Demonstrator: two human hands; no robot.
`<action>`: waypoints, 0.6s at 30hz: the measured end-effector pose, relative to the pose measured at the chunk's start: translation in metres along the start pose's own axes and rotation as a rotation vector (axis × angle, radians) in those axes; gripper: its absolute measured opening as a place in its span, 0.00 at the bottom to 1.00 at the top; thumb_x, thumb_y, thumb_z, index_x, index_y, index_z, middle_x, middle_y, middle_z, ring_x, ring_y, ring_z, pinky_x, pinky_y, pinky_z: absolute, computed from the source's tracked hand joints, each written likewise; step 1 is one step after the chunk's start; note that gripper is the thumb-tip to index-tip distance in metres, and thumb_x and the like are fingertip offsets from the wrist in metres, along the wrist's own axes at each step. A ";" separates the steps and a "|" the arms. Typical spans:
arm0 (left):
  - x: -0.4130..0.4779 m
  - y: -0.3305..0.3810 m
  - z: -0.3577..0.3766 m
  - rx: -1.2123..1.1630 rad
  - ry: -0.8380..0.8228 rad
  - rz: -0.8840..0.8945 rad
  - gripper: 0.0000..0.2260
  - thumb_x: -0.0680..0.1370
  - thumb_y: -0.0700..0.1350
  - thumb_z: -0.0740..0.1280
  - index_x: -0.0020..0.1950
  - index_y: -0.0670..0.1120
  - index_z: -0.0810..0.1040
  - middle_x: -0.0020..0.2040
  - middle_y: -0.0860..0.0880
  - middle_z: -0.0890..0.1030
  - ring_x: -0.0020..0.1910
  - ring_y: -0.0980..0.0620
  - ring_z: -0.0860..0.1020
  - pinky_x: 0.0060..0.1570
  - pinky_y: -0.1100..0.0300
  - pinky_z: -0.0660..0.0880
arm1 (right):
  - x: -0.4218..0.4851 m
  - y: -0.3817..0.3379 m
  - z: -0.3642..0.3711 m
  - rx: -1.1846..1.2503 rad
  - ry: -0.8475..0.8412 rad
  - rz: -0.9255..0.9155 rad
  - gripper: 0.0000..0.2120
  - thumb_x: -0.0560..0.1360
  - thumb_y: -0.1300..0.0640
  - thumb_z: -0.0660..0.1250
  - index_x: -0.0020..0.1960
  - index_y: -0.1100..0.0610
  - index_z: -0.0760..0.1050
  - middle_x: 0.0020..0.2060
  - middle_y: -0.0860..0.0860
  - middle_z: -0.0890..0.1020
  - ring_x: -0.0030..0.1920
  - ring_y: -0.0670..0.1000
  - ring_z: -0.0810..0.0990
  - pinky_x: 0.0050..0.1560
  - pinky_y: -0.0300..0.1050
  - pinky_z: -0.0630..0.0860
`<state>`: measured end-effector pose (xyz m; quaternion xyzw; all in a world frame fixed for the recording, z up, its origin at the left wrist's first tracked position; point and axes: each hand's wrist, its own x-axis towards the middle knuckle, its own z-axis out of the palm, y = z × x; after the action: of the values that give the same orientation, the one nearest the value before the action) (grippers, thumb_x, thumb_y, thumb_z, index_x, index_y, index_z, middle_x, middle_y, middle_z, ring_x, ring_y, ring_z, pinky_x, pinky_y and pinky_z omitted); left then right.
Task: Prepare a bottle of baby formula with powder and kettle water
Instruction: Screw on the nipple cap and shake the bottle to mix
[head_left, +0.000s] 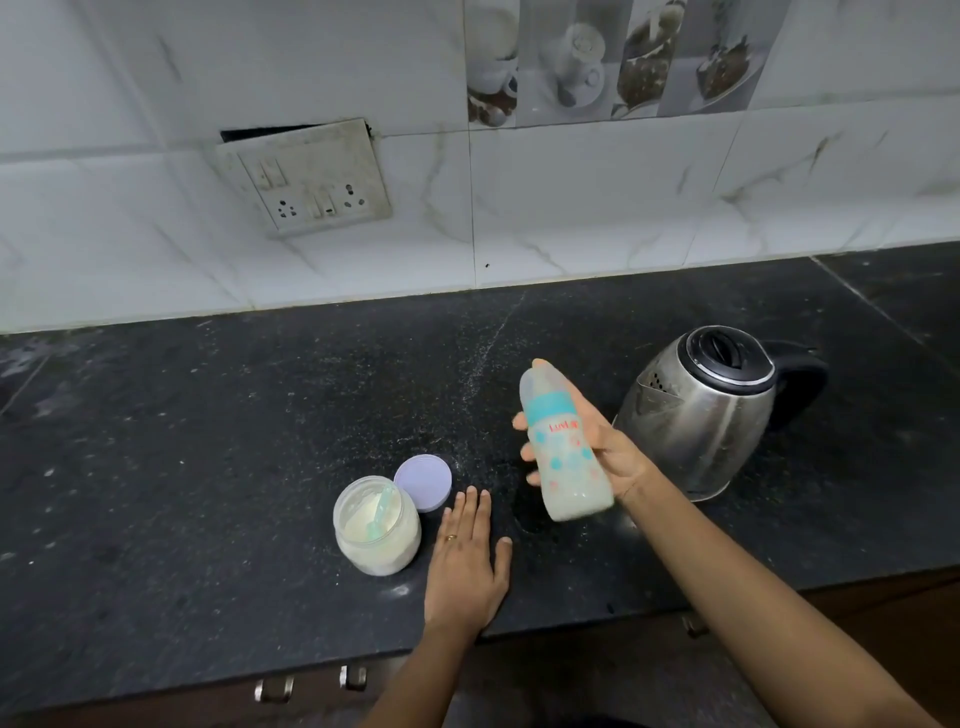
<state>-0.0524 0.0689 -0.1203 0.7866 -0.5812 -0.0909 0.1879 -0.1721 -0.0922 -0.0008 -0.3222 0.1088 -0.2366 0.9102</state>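
Note:
My right hand (610, 447) grips a capped baby bottle (563, 441) with a teal ring, tilted above the black counter (208, 441); pale milky liquid fills its lower part. My left hand (470, 558) lies flat on the counter, fingers together, holding nothing. Just left of it stands an open jar of formula powder (376, 527) with a teal scoop (379, 512) inside. The jar's lilac lid (422, 483) lies flat behind it. A steel kettle (711, 410) with a black lid and handle stands right of the bottle, close behind my right wrist.
A white tiled wall (571, 218) with a socket and switch panel (306, 176) rises behind the counter. The counter's front edge runs below my left wrist, with drawer handles (311, 683) under it. Powder specks dust the counter's middle.

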 end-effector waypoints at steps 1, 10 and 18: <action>0.001 0.000 0.001 0.002 0.002 0.004 0.29 0.79 0.57 0.46 0.78 0.47 0.52 0.79 0.49 0.52 0.75 0.59 0.41 0.72 0.63 0.35 | 0.001 -0.001 -0.001 0.012 0.041 0.014 0.47 0.64 0.60 0.79 0.75 0.49 0.57 0.58 0.64 0.78 0.52 0.62 0.80 0.52 0.61 0.78; -0.002 0.001 0.001 -0.002 -0.002 0.000 0.30 0.78 0.58 0.45 0.78 0.46 0.53 0.78 0.48 0.53 0.75 0.58 0.43 0.72 0.64 0.34 | 0.000 -0.008 -0.008 0.109 -0.032 0.049 0.51 0.63 0.63 0.80 0.76 0.52 0.53 0.57 0.64 0.78 0.51 0.62 0.81 0.51 0.61 0.79; -0.001 0.001 0.000 -0.011 -0.002 -0.010 0.31 0.78 0.58 0.44 0.78 0.46 0.53 0.78 0.49 0.53 0.75 0.58 0.43 0.73 0.62 0.37 | -0.009 -0.008 -0.005 0.031 -0.107 0.007 0.44 0.67 0.64 0.76 0.74 0.49 0.55 0.58 0.64 0.75 0.51 0.63 0.79 0.51 0.62 0.78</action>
<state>-0.0535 0.0692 -0.1202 0.7883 -0.5768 -0.0957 0.1914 -0.1846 -0.0956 0.0007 -0.3200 0.0574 -0.2177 0.9203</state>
